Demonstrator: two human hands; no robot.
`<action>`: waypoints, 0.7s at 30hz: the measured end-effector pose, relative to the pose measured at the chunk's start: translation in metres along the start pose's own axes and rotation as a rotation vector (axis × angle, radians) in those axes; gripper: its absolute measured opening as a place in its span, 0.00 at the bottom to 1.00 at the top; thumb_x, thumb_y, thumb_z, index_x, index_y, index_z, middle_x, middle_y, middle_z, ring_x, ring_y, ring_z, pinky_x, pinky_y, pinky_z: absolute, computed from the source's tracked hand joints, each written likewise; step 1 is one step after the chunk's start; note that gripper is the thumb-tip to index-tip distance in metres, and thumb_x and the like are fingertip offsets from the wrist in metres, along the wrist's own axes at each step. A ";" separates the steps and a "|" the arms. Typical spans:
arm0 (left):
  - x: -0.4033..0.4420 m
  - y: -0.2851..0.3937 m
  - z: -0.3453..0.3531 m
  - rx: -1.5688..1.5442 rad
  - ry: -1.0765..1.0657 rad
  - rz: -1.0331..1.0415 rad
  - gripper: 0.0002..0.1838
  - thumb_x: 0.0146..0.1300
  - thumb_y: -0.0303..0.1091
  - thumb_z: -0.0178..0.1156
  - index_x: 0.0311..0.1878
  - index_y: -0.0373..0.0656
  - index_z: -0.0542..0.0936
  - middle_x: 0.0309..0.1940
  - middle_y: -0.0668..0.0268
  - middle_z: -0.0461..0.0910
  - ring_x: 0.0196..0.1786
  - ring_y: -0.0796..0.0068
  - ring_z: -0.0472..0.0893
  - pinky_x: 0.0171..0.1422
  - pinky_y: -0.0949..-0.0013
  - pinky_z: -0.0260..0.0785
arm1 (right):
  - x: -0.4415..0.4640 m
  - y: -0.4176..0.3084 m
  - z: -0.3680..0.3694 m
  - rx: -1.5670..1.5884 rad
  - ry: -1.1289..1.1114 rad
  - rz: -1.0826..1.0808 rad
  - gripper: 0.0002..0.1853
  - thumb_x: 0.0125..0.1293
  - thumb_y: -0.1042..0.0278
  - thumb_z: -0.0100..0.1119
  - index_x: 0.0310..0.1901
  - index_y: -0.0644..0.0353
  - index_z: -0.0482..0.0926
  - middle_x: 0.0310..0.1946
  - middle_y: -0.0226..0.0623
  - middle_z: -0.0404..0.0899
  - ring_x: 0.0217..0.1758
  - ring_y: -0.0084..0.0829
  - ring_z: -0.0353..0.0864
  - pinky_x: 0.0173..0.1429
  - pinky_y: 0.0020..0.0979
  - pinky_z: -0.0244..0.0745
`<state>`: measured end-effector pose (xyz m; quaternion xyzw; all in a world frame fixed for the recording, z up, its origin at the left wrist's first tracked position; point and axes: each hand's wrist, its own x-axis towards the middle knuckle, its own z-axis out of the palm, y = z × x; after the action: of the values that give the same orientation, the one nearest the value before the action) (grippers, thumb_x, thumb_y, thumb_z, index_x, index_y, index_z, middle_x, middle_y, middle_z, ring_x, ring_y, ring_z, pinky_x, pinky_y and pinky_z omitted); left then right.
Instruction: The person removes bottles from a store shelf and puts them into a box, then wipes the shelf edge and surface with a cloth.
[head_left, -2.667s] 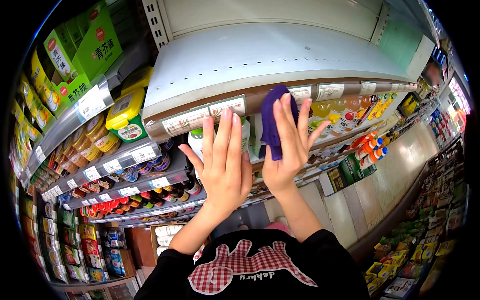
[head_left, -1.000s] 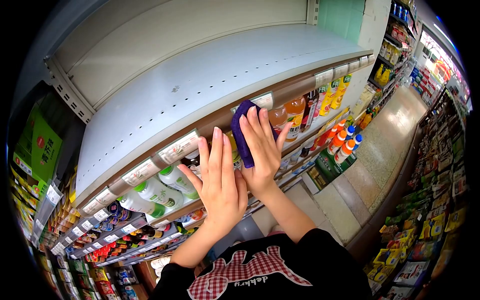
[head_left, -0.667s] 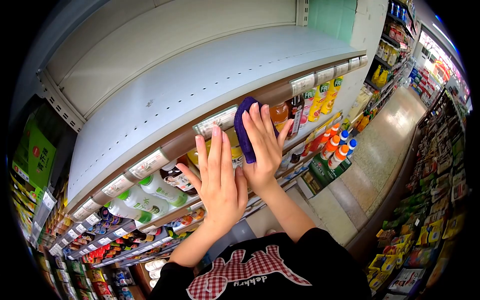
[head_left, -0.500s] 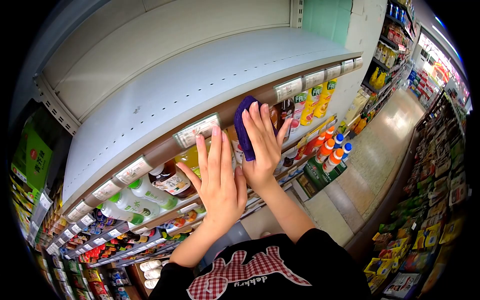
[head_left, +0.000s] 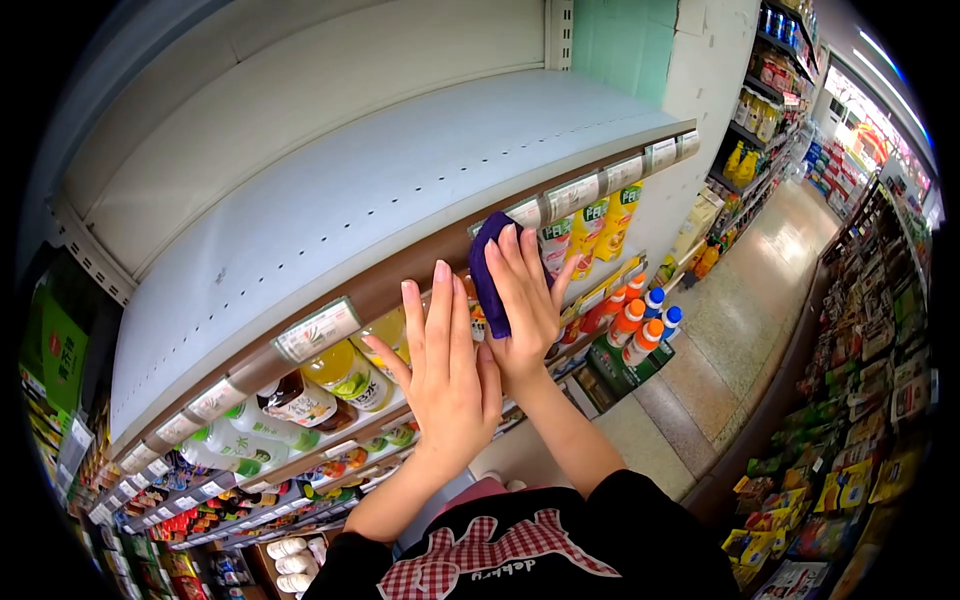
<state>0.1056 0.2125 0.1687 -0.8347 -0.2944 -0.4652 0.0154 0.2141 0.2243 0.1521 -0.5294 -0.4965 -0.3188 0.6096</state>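
Observation:
My right hand (head_left: 522,305) lies with long, extended fingers over a dark purple cloth (head_left: 488,285), holding it against the brown front edge (head_left: 425,258) of a pale shelf. The cloth overlaps one end of a price label (head_left: 524,213). Beside it, my left hand (head_left: 448,385) is open, palm toward the shelf front, its fingers straight and the thumb side close to my right wrist. Whether its fingertips touch the edge I cannot tell. Behind and below the hands stand drink bottles, among them a yellow one (head_left: 348,376) and a dark one (head_left: 300,402).
The perforated shelf board (head_left: 330,200) stretches above my hands. Orange- and blue-capped bottles (head_left: 640,335) stand in a green box (head_left: 615,368) at the lower right. An aisle floor (head_left: 740,330) runs along the right, with racks of packaged goods (head_left: 850,440) beyond.
Both hands and the purple cloth have shifted right along the shelf edge, onto the end of another price label. The view has moved along too, and more bottles show left of my left hand.

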 end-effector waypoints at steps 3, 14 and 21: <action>0.006 0.001 0.006 -0.009 -0.003 0.023 0.36 0.55 0.28 0.53 0.70 0.32 0.64 0.73 0.58 0.61 0.77 0.49 0.54 0.73 0.34 0.12 | 0.002 0.008 -0.001 -0.034 0.033 0.000 0.18 0.68 0.68 0.54 0.58 0.59 0.79 0.60 0.40 0.78 0.70 0.39 0.70 0.78 0.55 0.31; 0.020 0.012 0.026 -0.092 -0.090 0.129 0.35 0.59 0.26 0.53 0.72 0.34 0.62 0.74 0.54 0.58 0.79 0.46 0.49 0.73 0.37 0.13 | 0.012 0.045 -0.012 -0.099 0.094 0.001 0.20 0.66 0.74 0.52 0.60 0.59 0.78 0.61 0.41 0.77 0.70 0.42 0.70 0.78 0.56 0.32; 0.033 0.029 0.050 -0.123 -0.120 0.158 0.36 0.56 0.26 0.55 0.71 0.34 0.63 0.74 0.56 0.59 0.78 0.51 0.53 0.74 0.35 0.16 | 0.028 0.076 -0.027 -0.110 0.117 0.039 0.21 0.63 0.77 0.53 0.59 0.59 0.78 0.61 0.41 0.77 0.69 0.43 0.70 0.77 0.56 0.32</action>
<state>0.1723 0.2192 0.1735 -0.8810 -0.1988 -0.4289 -0.0171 0.2991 0.2200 0.1548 -0.5523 -0.4312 -0.3639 0.6136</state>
